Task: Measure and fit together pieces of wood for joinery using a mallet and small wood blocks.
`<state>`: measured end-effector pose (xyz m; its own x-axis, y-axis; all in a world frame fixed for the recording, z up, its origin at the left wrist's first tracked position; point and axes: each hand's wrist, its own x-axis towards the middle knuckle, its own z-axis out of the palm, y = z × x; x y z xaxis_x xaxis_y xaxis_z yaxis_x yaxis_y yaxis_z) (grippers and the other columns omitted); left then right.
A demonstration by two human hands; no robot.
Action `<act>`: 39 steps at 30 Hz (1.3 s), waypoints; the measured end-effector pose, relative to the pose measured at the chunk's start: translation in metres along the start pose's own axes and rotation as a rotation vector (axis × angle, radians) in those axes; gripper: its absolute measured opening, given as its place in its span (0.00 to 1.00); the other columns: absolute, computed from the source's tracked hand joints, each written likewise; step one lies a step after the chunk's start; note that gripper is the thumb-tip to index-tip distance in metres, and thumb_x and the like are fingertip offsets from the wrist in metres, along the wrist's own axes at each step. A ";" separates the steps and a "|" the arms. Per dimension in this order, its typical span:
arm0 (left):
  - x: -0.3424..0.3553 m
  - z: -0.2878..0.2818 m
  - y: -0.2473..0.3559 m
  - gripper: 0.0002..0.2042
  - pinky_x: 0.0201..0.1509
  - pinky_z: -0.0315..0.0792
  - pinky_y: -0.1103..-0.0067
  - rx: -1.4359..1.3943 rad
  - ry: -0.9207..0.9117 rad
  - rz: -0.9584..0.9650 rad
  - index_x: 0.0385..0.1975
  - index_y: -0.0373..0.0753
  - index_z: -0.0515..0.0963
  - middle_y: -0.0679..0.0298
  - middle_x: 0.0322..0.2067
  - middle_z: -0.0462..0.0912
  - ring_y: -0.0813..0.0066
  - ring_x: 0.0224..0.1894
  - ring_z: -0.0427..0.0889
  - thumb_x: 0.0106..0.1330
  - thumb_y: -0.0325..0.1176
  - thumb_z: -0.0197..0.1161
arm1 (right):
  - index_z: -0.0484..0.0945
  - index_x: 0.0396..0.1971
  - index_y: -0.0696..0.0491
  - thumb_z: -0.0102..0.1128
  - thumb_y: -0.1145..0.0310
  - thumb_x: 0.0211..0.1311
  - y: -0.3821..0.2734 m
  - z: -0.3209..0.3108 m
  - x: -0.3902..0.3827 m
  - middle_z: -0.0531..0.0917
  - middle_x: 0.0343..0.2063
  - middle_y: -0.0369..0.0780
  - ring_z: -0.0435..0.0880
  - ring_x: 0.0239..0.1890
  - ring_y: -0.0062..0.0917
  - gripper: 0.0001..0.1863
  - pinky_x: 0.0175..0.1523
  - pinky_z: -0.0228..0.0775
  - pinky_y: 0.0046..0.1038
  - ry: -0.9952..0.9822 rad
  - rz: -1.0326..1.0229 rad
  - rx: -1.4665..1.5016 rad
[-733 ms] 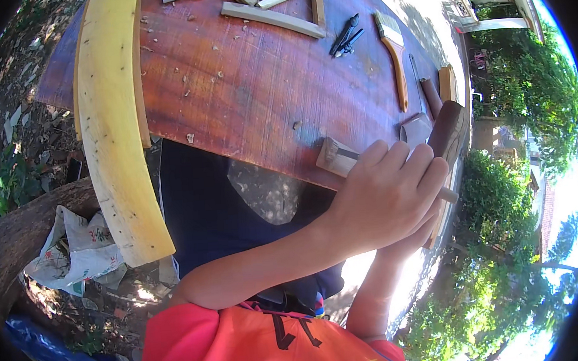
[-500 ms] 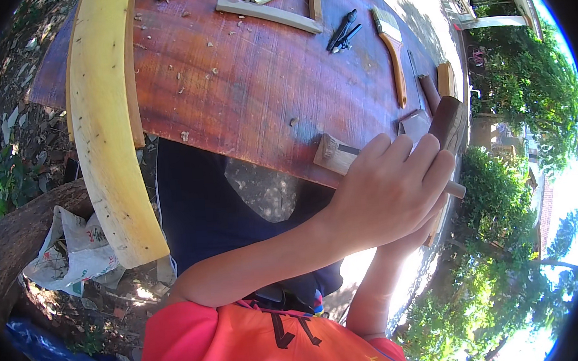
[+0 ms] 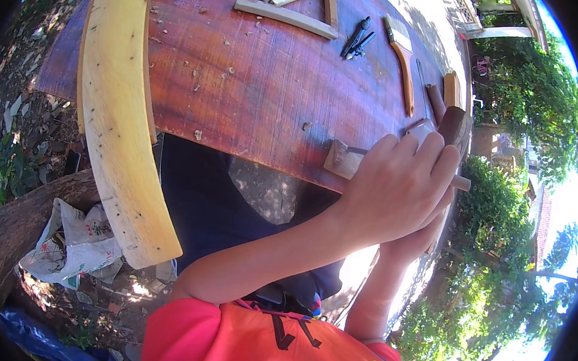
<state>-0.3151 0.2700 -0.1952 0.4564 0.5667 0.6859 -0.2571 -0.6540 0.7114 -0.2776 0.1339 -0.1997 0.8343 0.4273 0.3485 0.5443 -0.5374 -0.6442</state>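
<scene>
The ground (image 3: 417, 4) beyond the table (image 3: 256, 92) is washed out by sunlight; the tabletop is left shaded, and the view is bowed and blackened at its rim.

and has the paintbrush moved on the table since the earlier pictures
No. The paintbrush lies in the same spot beside the black tool on the table; only the whole view has shifted slightly.
</scene>
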 end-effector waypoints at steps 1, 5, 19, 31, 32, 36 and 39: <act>0.000 0.001 -0.001 0.15 0.34 0.73 0.71 -0.007 0.013 -0.014 0.37 0.42 0.74 0.65 0.34 0.76 0.69 0.31 0.80 0.54 0.37 0.72 | 0.65 0.75 0.61 0.49 0.65 0.82 -0.001 0.001 0.000 0.77 0.67 0.43 0.77 0.70 0.31 0.28 0.71 0.70 0.34 -0.016 0.039 0.103; -0.001 0.005 -0.010 0.15 0.32 0.74 0.72 0.000 -0.012 0.006 0.37 0.42 0.74 0.67 0.31 0.76 0.70 0.30 0.81 0.57 0.39 0.72 | 0.65 0.75 0.61 0.43 0.54 0.84 -0.002 -0.009 0.011 0.77 0.68 0.44 0.76 0.70 0.30 0.32 0.70 0.71 0.32 0.062 0.319 0.807; -0.005 0.008 -0.019 0.17 0.31 0.73 0.73 0.084 0.010 0.100 0.36 0.44 0.73 0.68 0.30 0.74 0.71 0.28 0.79 0.60 0.44 0.73 | 0.73 0.58 0.62 0.56 0.54 0.74 -0.023 -0.093 -0.021 0.81 0.44 0.44 0.78 0.36 0.25 0.26 0.45 0.69 0.26 0.011 0.189 0.353; -0.007 0.012 -0.021 0.16 0.32 0.73 0.73 0.196 -0.016 0.134 0.37 0.44 0.74 0.68 0.30 0.73 0.72 0.29 0.79 0.58 0.42 0.72 | 0.59 0.74 0.63 0.57 0.41 0.71 -0.008 -0.067 -0.020 0.78 0.33 0.41 0.75 0.30 0.23 0.47 0.37 0.67 0.29 0.137 0.207 0.446; -0.006 0.012 -0.023 0.15 0.32 0.72 0.73 0.180 -0.004 0.125 0.37 0.44 0.74 0.68 0.29 0.73 0.72 0.29 0.79 0.58 0.42 0.72 | 0.60 0.74 0.64 0.56 0.43 0.72 -0.008 -0.059 -0.021 0.77 0.30 0.40 0.74 0.29 0.23 0.45 0.35 0.66 0.28 0.032 0.200 0.402; -0.008 0.010 -0.024 0.15 0.31 0.72 0.74 0.232 -0.019 0.129 0.37 0.44 0.74 0.69 0.29 0.73 0.72 0.29 0.78 0.59 0.42 0.71 | 0.61 0.72 0.63 0.56 0.44 0.72 -0.012 -0.061 -0.019 0.77 0.28 0.39 0.74 0.26 0.20 0.42 0.30 0.64 0.24 0.008 0.284 0.564; -0.007 0.010 -0.023 0.14 0.32 0.72 0.73 0.234 -0.046 0.143 0.37 0.44 0.74 0.69 0.29 0.73 0.72 0.28 0.78 0.60 0.42 0.71 | 0.65 0.67 0.64 0.54 0.48 0.74 -0.013 -0.066 -0.028 0.78 0.28 0.40 0.74 0.26 0.21 0.36 0.31 0.64 0.25 0.029 0.259 0.555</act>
<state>-0.3041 0.2759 -0.2176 0.4697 0.4405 0.7651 -0.1205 -0.8265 0.5498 -0.3017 0.0806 -0.1561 0.9397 0.3090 0.1467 0.2030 -0.1588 -0.9662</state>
